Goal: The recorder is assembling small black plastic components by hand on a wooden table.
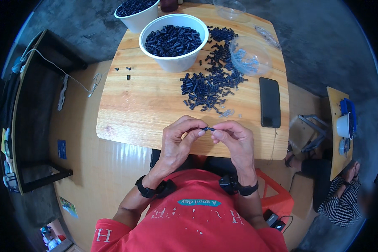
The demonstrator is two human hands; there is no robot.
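Close to the table's near edge, my left hand (177,138) and my right hand (238,140) face each other with closed fingertips. Between them they pinch a small black plastic piece (207,129), one end in each hand; its exact kind is too small to tell. Just beyond my fingers lies a loose pile of small black tubular parts (201,90), spreading toward the far side. At its near end sits a little heap of fine, pale, shiny bits (227,113). A transparent bowl (262,52) beside the pile holds similar bits.
A white tub (176,65) full of black parts stands on the wooden table (134,111), with another filled tub (139,22) behind it. A phone (270,103) lies at the right. One more transparent bowl (230,9) is at the back. Another person (340,201) sits at a side table.
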